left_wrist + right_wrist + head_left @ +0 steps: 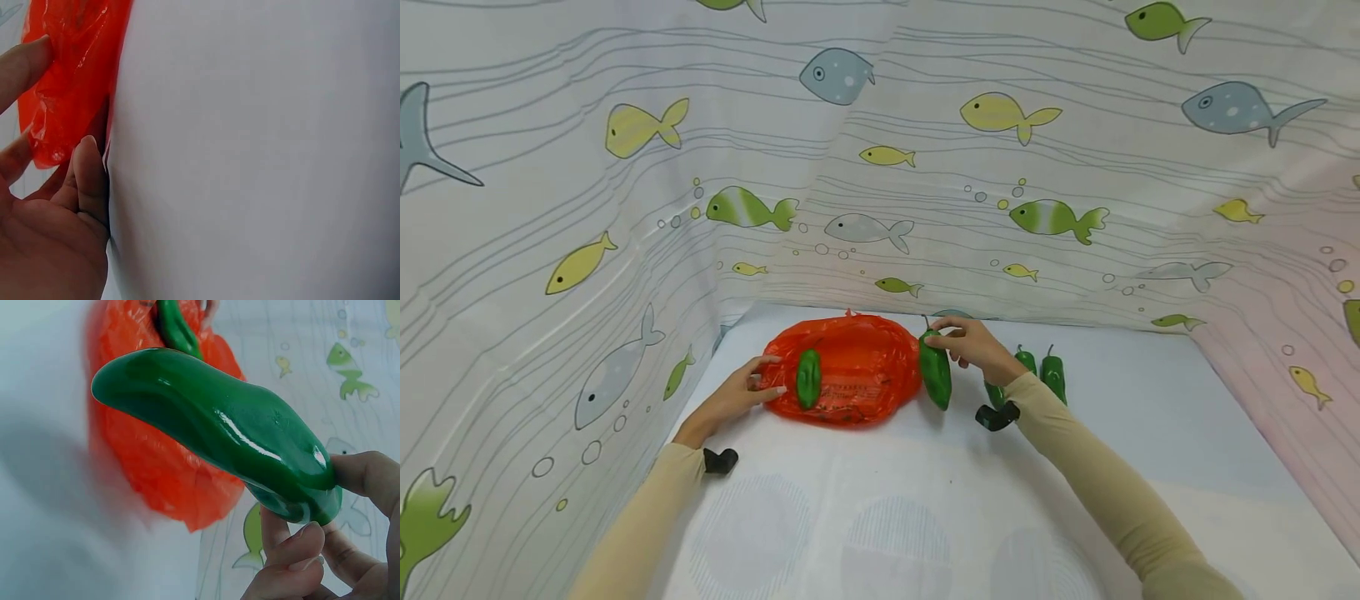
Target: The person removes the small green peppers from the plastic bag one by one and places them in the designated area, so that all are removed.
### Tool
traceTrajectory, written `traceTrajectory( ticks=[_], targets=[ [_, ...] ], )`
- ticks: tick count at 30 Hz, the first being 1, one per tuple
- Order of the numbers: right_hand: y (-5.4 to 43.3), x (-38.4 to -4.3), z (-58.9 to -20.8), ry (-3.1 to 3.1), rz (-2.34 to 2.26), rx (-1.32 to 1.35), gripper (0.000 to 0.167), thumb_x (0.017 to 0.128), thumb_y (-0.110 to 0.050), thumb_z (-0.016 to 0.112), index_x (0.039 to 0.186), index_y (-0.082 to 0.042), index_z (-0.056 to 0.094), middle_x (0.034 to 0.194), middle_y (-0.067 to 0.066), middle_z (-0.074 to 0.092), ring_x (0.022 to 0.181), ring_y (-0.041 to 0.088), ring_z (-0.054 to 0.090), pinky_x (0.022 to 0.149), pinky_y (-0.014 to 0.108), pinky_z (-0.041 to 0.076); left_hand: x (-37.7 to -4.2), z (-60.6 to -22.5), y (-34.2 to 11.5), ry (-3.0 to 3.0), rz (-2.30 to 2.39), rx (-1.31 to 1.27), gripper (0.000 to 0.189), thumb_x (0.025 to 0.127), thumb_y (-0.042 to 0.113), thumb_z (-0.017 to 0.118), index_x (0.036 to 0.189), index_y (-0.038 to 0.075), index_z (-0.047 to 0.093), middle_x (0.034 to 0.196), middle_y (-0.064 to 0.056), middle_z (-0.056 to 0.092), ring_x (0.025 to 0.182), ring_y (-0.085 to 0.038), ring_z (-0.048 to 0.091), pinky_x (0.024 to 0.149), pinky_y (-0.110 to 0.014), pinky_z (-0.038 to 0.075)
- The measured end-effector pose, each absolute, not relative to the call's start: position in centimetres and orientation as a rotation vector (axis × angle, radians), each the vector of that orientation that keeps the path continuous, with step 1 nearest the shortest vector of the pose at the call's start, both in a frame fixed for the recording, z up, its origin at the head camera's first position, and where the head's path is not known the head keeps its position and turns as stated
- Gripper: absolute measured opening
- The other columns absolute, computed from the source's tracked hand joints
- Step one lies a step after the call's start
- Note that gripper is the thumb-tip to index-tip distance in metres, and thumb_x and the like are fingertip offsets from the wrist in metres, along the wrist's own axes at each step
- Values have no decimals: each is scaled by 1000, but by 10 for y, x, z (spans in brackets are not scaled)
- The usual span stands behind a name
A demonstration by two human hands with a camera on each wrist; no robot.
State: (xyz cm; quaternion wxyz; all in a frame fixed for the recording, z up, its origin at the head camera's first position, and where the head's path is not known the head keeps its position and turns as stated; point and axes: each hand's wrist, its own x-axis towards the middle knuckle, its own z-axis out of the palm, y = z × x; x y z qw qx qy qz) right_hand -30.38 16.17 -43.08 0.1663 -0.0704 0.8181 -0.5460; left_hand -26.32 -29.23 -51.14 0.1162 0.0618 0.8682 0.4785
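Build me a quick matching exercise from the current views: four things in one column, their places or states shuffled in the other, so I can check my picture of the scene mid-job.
Things
1. Left hand
2. Right hand
3. Red bag
4. Fish-print sheet

Places and states
A. On the work surface, with a lone pepper within its outline
B. Rising as a backdrop behind the work surface
C. At the bag's left edge, fingers apart
D. Pinching a stemmed pepper near its top

Right pairs: 1-C, 2-D, 3-A, 4-B
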Motion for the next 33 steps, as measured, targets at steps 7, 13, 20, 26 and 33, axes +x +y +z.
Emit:
traceTrajectory(
  ticks=[7, 13, 20, 26, 33],
  targets=[
    [184, -305, -437, 2331, -1572, -157, 48, 93, -41, 77, 131, -17, 62, 89, 7, 59, 74, 24, 49, 69, 36, 41, -263, -513, -293, 2530, 1411, 169, 69, 94, 35, 78, 150, 15, 43, 109, -14, 53, 93, -29, 50, 71, -35, 44],
    [202, -301, -440, 2337, -1587, -133, 51, 93, -42, 77, 134, -16, 61, 98, 8, 61, 75, 23, 47, 71, 37, 43, -263, -514, -293, 2543, 1395, 176, 69, 95, 33, 76, 151, 13, 42, 111, -14, 54, 93, -27, 50, 71, -34, 44],
    [224, -298, -444, 2324, -1614, -104, 54, 93, -44, 76, 135, -16, 58, 86, 2, 52, 68, 17, 42, 74, 36, 40, -261, -513, -291, 2536, 1407, 156, 68, 94, 34, 77, 150, 15, 43, 112, -13, 55, 94, -27, 51, 73, -35, 44],
    [243, -296, -445, 2322, -1615, -60, 60, 94, -47, 75, 140, -14, 55, 84, 1, 49, 74, 19, 45, 85, 45, 42, -260, -512, -291, 2533, 1426, 192, 67, 95, 31, 77, 150, 13, 43, 112, -14, 56, 91, -26, 52, 71, -33, 44],
    [260, -292, -443, 2315, -1603, 9, 69, 93, -50, 74, 146, -12, 52, 106, 5, 58, 99, 28, 53, 101, 53, 42, -261, -513, -292, 2534, 1469, 249, 66, 96, 22, 76, 151, 8, 42, 106, -13, 56, 84, -24, 50, 65, -30, 41]
  ],
)
